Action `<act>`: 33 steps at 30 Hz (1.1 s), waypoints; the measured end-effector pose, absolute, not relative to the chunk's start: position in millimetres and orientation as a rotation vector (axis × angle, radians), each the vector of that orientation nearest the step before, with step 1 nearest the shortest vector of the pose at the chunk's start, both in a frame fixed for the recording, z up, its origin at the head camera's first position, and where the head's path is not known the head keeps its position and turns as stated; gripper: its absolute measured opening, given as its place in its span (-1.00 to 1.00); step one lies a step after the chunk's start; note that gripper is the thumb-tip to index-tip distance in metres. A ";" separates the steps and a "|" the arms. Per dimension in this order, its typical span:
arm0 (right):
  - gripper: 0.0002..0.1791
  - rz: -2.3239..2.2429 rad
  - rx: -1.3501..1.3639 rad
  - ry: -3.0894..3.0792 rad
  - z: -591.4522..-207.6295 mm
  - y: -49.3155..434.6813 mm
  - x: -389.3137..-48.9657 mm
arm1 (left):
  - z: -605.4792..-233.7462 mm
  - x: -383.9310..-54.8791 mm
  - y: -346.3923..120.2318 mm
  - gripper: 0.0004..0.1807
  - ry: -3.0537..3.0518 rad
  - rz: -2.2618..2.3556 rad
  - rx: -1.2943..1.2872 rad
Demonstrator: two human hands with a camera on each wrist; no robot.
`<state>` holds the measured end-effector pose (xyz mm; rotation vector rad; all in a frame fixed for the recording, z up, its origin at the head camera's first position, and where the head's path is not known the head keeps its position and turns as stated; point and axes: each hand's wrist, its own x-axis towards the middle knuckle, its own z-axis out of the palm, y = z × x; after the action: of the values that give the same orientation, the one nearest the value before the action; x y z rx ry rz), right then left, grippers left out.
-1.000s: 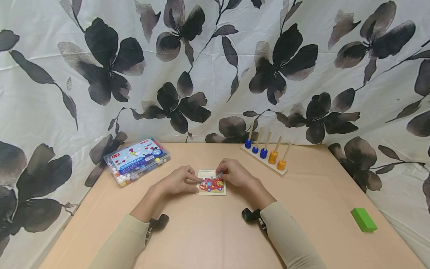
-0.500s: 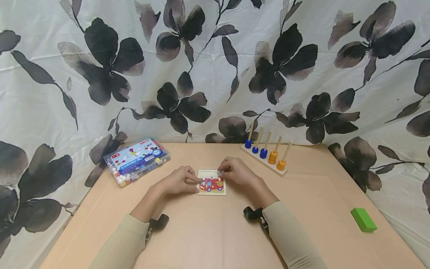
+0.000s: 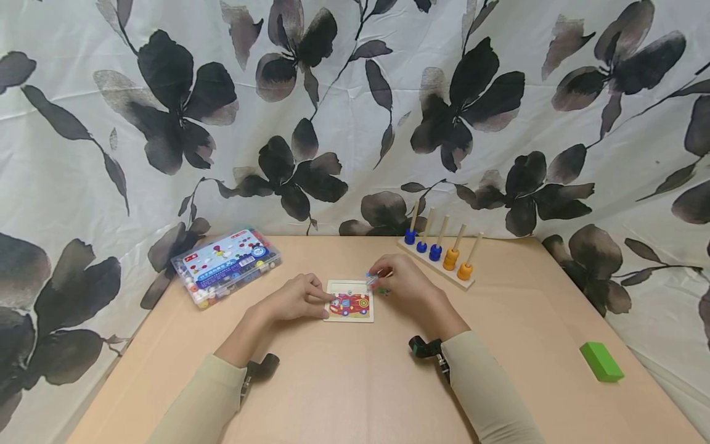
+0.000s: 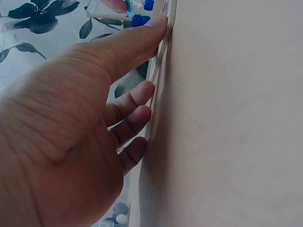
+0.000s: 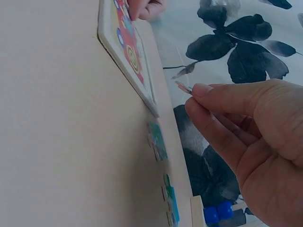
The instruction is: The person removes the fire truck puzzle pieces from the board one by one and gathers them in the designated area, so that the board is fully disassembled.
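Note:
A small jigsaw puzzle board (image 3: 363,319) with a red vehicle picture and a pale frame lies on the table; its upper part shows bare board. My left hand (image 3: 296,298) rests at its left side, the index finger extended onto the picture and the thumb (image 4: 157,21) against the near edge. Just off the board's upper right corner, my right hand (image 3: 405,282) pinches a small puzzle piece (image 5: 183,87) between thumb and index finger, above the table. Loose puzzle pieces (image 5: 158,141) lie beside the board under the right hand, partly hidden from the head view.
A clear box of coloured beads (image 3: 227,265) with a printed label stands at the back left. A peg stacker (image 3: 438,262) with blue and orange rings is at the back right. One green block (image 3: 601,362) lies far right. A floral cloth (image 3: 355,123) hangs behind the table.
My right hand has drawn back rightward from above the board, carrying the puzzle piece with it past the upper right corner. The left hand and the board have stayed in place.

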<state>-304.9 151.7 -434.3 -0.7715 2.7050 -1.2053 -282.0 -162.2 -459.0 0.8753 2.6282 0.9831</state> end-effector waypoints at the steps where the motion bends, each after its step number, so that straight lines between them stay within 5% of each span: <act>1: -0.78 -1.204 -0.761 2.706 -433.5 152.4 -304.2 | -459.2 -282.0 -162.6 -0.54 2.629 0.982 0.876; 33: -0.71 -1.296 -0.610 2.753 -422.9 192.7 -310.2 | -460.6 -282.3 -162.1 -0.55 2.620 0.986 0.851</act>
<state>-310.2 192.7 -422.9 -0.6097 2.7526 -1.2960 -282.3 -162.1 -460.6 0.8505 2.6200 0.9862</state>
